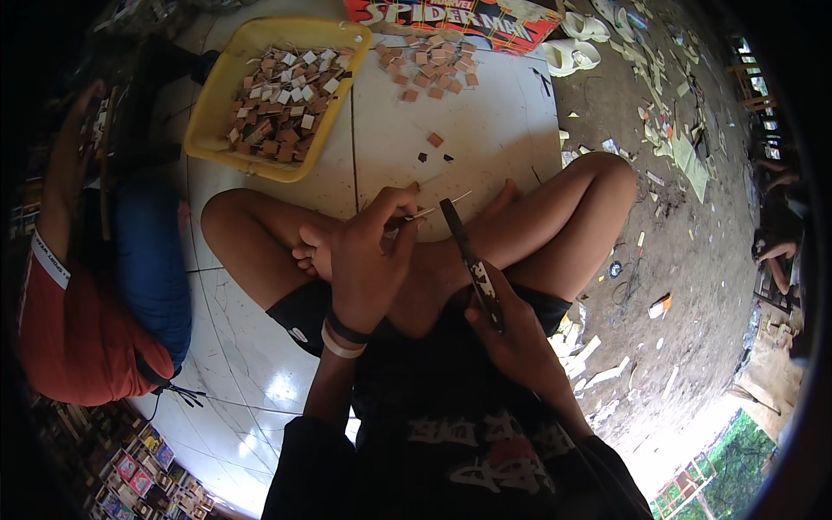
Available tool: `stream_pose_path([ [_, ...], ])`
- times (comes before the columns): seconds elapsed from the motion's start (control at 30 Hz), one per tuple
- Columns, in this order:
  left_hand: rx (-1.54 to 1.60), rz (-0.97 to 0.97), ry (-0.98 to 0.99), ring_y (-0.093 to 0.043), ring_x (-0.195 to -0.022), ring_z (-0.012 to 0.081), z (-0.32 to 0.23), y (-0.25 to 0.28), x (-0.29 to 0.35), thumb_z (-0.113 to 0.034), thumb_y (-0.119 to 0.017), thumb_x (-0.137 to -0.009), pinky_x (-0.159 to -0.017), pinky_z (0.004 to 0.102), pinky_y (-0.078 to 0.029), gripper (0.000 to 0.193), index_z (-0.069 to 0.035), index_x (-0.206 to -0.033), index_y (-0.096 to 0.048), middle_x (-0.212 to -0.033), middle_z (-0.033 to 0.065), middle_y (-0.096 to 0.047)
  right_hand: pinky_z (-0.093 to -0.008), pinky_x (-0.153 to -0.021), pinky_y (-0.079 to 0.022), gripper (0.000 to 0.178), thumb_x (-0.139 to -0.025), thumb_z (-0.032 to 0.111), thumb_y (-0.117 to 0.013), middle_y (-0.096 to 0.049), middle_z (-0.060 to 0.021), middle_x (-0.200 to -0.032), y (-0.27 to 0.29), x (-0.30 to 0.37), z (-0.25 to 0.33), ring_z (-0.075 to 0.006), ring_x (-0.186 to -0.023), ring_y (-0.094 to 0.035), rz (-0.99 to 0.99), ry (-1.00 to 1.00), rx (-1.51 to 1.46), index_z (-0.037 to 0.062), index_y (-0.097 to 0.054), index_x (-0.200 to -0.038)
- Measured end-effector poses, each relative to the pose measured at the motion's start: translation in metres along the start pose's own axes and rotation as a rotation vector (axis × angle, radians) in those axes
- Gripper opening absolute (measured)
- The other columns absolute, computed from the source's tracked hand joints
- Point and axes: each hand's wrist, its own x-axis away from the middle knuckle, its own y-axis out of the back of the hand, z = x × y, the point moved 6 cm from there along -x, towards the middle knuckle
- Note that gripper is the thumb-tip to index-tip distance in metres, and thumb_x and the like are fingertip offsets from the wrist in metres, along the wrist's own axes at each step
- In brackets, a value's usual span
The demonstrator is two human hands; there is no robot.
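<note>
My left hand [373, 260] is raised over my crossed legs, its fingers pinched on a thin pale stick [458, 198] that points right. Whether a small tile is attached to the stick is hidden by the fingers. In my right hand [513, 342] is a knife-like tool [464, 238] with a long dark blade and a black-and-white patterned handle. Its tip stands close to the stick's free end; I cannot tell whether they touch. On the floor beyond lie a single brown tile [435, 139] and two small dark scraps [423, 158].
A yellow tub [198, 130] of brown and white square tiles stands at far left. Loose brown tiles [433, 65] lie beside it, below a red printed board [451, 22]. Pale sandals [572, 56] and scraps litter the ground at right. A person in red [91, 347] sits at left.
</note>
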Motion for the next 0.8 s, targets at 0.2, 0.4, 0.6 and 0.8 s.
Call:
stream_pose_path([
  [0.2, 0.331, -0.036, 0.1, -0.076, -0.1, 0.0153, 0.013, -0.007, 0.004, 0.005, -0.073, -0.094, -0.086, 0.0273, -0.061, 0.027, 0.0, -0.12, -0.072, -0.112, 0.0106, -0.078, -0.0377, -0.081, -0.054, 0.062, -0.103, 0.009, -0.065, -0.066, -0.0131, -0.1, -0.002, -0.004, 0.005, -0.0236, -0.086, -0.064, 0.073, 0.105, -0.082, -0.0004, -0.036, -0.158],
  [0.4, 0.852, -0.327, 0.224, -0.074, -0.102, 0.0164, 0.032, -0.022, 0.014, 0.006, -0.076, -0.093, -0.099, 0.0277, -0.059, 0.025, 0.005, -0.118, -0.074, -0.112, 0.0129, -0.078, -0.0367, -0.08, -0.053, 0.06, -0.105, 0.011, -0.064, -0.062, -0.0104, -0.095, -0.02, -0.006, -0.003, -0.0229, -0.085, -0.063, 0.271, -0.231, -0.548, 0.0009, -0.037, -0.158],
  [0.6, 0.084, -0.481, -0.089, -0.077, -0.089, 0.0137, 0.005, -0.001, 0.016, 0.0, -0.077, -0.093, -0.088, 0.025, -0.058, 0.019, 0.001, -0.112, -0.078, -0.099, 0.0096, -0.081, -0.0501, -0.078, -0.056, 0.073, -0.092, -0.009, -0.059, -0.06, -0.0226, -0.113, -0.023, -0.019, 0.01, -0.0426, -0.092, -0.068, -0.248, 0.197, 0.44, 0.0048, -0.034, -0.159],
  [0.8, 0.105, -0.461, -0.035, -0.076, -0.089, 0.0121, 0.006, 0.005, 0.008, 0.0, -0.078, -0.093, -0.086, 0.0246, -0.058, 0.015, 0.001, -0.108, -0.078, -0.097, 0.0084, -0.081, -0.0593, -0.081, -0.052, 0.08, -0.086, -0.011, -0.059, -0.058, -0.0291, -0.119, -0.022, -0.023, 0.009, -0.0526, -0.098, -0.064, -0.136, 0.116, 0.387, 0.0052, -0.033, -0.16],
])
